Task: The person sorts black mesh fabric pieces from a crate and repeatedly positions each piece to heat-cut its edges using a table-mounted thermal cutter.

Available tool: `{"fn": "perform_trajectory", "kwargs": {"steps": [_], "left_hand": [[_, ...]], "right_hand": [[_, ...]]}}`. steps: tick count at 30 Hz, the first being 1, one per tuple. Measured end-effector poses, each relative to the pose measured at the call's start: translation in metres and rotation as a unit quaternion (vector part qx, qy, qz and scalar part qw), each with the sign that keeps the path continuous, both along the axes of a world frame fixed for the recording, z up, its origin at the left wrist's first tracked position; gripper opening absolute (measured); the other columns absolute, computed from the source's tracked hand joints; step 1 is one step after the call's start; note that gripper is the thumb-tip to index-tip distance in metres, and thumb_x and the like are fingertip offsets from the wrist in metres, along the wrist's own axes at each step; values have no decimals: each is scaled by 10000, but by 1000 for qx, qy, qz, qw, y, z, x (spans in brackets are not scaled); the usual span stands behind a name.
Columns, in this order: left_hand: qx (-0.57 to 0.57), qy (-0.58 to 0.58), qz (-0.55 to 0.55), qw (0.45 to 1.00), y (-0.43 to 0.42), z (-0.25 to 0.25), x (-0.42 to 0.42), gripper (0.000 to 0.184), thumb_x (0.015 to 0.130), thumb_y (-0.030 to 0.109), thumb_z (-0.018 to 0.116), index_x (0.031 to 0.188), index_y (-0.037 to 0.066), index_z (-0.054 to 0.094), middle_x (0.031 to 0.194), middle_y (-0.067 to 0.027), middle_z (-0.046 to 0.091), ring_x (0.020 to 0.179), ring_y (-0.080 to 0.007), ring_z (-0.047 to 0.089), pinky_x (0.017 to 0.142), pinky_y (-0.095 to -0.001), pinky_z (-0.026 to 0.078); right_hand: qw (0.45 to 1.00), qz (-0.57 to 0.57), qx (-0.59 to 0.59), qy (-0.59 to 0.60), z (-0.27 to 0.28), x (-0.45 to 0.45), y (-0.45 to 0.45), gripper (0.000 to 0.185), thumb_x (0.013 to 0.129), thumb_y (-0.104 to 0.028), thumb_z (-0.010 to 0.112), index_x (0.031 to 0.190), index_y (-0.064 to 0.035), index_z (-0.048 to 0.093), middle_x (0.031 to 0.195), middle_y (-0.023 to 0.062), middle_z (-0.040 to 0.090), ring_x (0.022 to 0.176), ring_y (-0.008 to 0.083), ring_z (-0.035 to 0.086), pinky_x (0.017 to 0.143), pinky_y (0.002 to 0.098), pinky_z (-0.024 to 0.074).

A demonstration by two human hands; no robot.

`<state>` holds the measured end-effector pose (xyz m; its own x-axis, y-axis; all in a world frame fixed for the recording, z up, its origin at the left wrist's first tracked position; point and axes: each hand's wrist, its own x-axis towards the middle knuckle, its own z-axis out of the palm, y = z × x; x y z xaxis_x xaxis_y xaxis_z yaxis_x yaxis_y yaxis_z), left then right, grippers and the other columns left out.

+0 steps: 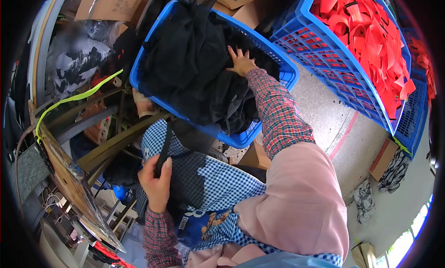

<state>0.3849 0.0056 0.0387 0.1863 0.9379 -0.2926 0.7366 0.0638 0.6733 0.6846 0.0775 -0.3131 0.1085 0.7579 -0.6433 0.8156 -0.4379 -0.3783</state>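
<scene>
"Head view: where was the right hand [242, 64]?"

"Upper middle, over the blue basket [291, 73]. Back of the hand up, fingers spread wide, laid on the black cloth [185, 55] heaped inside."

"And the left hand [156, 180]?"

"Lower, in front of the apron [232, 180], near the body. Fingers curled, thumb pressed in; it had hold of a narrow black strip [163, 150], which stood up past the thumb. Where the strip's lower end went, I could not tell."

"How did the cloth lie?"

"Crumpled, filling most of the basket, touching its walls. Some sheer dark stuff showed between the near rim and the apron; whether it joined the heap was unclear."

"Surroundings?"

"Right of the basket, a blue crate [320, 45], tilted in the view, full of red straps [366, 31]. Pale floor [320, 87] showed between the two. Left side: a worn wooden board [69, 180], with a yellow-green band [83, 95] rising from near its upper end. Beyond that, plastic bags [83, 59] and, at the top, a carton [111, 4]."
</scene>
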Motion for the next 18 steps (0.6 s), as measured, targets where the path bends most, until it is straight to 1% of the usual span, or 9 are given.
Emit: {"fn": "perform_trajectory", "kwargs": {"steps": [2,5,6,9,10,11,13,15,18], "left_hand": [[-15,-16,-18,1000,26,5,22,185,841,124,690,934,-23,629,659,16,584,590,-32,503,532,-198,395],[-19,-51,-67,996,69,-5,60,221,857,142,669,952,-51,618,749,-19,606,691,-50,525,618,-209,428],[21,-61,-95,993,85,-18,72,246,869,166,663,958,-58,613,723,-16,585,666,-51,504,604,-214,419],[-35,-52,-49,997,118,-63,78,303,909,235,618,1030,-43,619,754,13,562,679,-46,475,592,-199,385],[-80,-78,-5,994,128,-89,65,345,904,242,625,1089,-48,592,809,7,576,715,-49,486,618,-199,398],[-125,-103,38,986,136,-114,51,396,900,248,633,1147,-54,565,864,1,590,751,-52,497,645,-200,410],[-200,-46,61,977,140,-145,36,531,870,265,667,1231,-80,487,1003,-65,607,864,-103,551,743,-228,452],[-205,10,32,978,136,-164,34,690,802,291,721,1271,-112,414,1161,-186,576,1040,-243,579,890,-315,463],[-150,74,-86,982,146,-201,36,788,750,301,751,1296,-117,367,1170,-250,561,1078,-329,572,909,-358,463]], "right_hand": [[999,-8,35,-7,0,-2,-6,986,786,-582,625,1496,-268,17,1556,117,41,1377,475,148,1029,653,276],[998,-11,61,-25,21,-10,-13,964,805,-547,626,1499,-238,33,1552,131,65,1377,483,138,1027,661,262],[988,-22,135,-64,44,-7,-20,822,807,-484,656,1452,-148,272,1488,176,246,1342,447,261,1024,587,313],[897,-103,430,-21,44,8,-35,647,794,-460,666,1277,-61,502,1349,182,423,1245,372,400,1002,498,347],[847,-150,505,-68,46,18,-35,482,800,-390,674,1104,-24,592,1215,168,515,1159,337,465,969,444,376],[827,-204,518,-81,38,32,-34,420,822,-333,661,1092,-20,586,1199,170,526,1133,356,480,963,461,377],[807,-254,492,-205,15,69,-28,366,866,-308,601,1096,-25,589,1108,187,579,1054,379,540,927,466,410],[944,-160,263,-121,-12,108,-25,362,939,-311,466,1112,-19,593,1078,215,611,996,401,581,894,486,438],[976,-145,156,-51,-68,149,-2,381,981,-297,361,1097,-10,583,1055,231,624,995,387,586,926,452,426]]}}
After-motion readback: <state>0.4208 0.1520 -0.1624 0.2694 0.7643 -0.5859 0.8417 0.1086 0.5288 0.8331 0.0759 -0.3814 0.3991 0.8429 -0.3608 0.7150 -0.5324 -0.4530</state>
